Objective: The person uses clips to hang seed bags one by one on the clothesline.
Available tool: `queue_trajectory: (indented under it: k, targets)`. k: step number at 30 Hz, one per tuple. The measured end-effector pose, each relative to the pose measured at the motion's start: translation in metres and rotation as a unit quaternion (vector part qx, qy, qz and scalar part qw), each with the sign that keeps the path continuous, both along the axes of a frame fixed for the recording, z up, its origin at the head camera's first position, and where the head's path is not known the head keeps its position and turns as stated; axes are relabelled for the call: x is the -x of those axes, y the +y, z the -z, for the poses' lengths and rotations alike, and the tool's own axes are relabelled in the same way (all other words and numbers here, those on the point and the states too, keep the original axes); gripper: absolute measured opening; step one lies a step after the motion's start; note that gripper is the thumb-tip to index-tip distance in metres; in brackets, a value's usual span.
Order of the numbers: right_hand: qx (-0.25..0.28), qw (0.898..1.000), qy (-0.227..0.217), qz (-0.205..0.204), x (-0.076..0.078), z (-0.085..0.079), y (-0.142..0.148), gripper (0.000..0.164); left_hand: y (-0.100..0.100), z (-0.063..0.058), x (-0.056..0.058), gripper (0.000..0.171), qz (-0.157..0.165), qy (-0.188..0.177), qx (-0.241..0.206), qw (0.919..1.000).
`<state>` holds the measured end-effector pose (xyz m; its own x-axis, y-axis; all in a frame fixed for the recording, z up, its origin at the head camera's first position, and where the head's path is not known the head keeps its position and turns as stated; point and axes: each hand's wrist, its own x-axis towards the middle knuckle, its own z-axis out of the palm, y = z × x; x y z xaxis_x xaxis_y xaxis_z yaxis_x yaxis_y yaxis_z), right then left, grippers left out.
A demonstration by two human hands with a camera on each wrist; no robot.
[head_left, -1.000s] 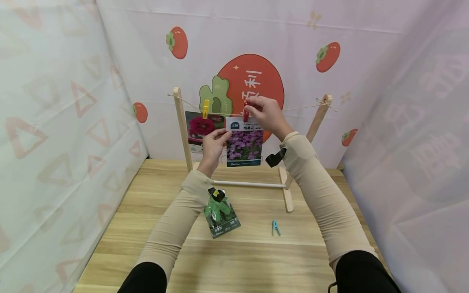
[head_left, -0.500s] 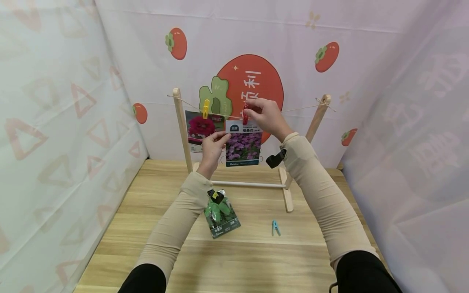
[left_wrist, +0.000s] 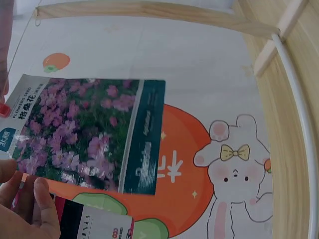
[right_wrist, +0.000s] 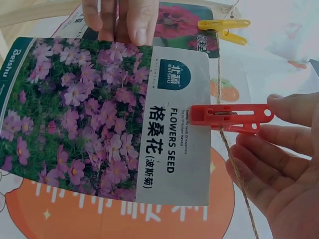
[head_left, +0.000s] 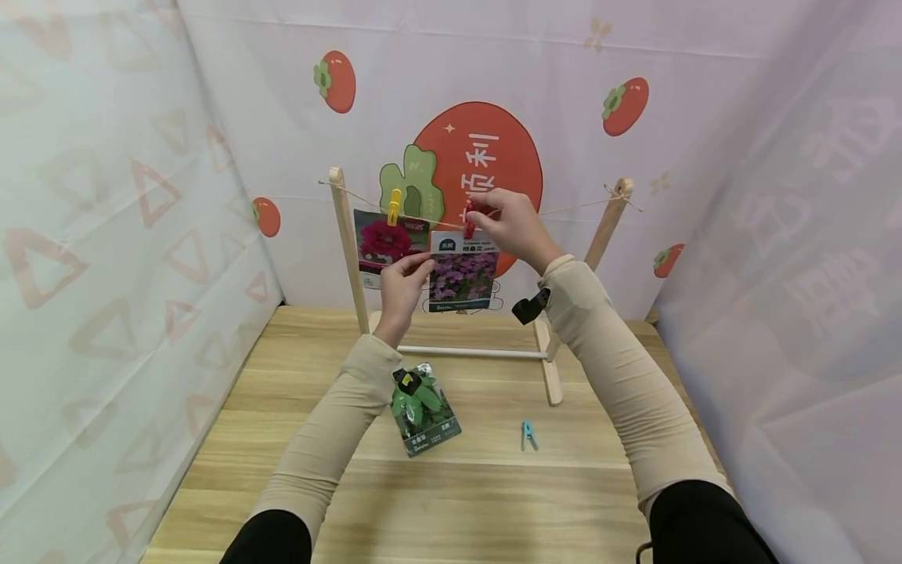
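Note:
A seed packet with purple flowers (head_left: pixel 461 274) hangs from the twine (right_wrist: pixel 230 149), its top edge in the bite of a red clothespin (right_wrist: pixel 232 114). My right hand (head_left: pixel 509 223) has thumb and index finger at the tail of that clothespin, one on each side. My left hand (head_left: pixel 405 290) is at the packet's left edge, fingertips touching or just off it. To the left, a packet with a dark pink flower (head_left: pixel 384 239) hangs under a yellow clothespin (head_left: pixel 395 207), partly hidden by my left hand.
A wooden stand with a left post (head_left: pixel 345 243) and a right post (head_left: pixel 607 223) carries the twine; a white rod (head_left: pixel 472 353) joins its base. On the table lie a green-leaf seed packet (head_left: pixel 426 415) and a blue clothespin (head_left: pixel 528 436). Printed cloth walls surround the table.
My left hand has shifted slightly left, away from the purple-flower packet. The packet's lower end has swung back a little. My right hand stays at the red clothespin.

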<state>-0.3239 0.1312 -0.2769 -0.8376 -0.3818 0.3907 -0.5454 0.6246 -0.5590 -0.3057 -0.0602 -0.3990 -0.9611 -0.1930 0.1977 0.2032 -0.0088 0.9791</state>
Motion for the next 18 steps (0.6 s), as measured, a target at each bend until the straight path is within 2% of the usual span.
queue_trajectory:
  k: [4,11,18]
  targets:
    - [-0.001,1.0,0.018,0.0,-0.003,-0.002,0.002,0.038,-0.005,0.001,-0.001,0.023,-0.007,0.014,0.012,0.9998]
    - [0.033,0.998,0.052,0.01,-0.009,-0.007,0.007,0.035,-0.016,0.0,-0.006,0.023,-0.009,0.002,0.031,0.9995]
    - [0.044,0.997,0.065,0.009,-0.015,-0.004,0.013,0.032,-0.019,-0.008,-0.015,0.025,0.008,0.01,0.04,0.9991]
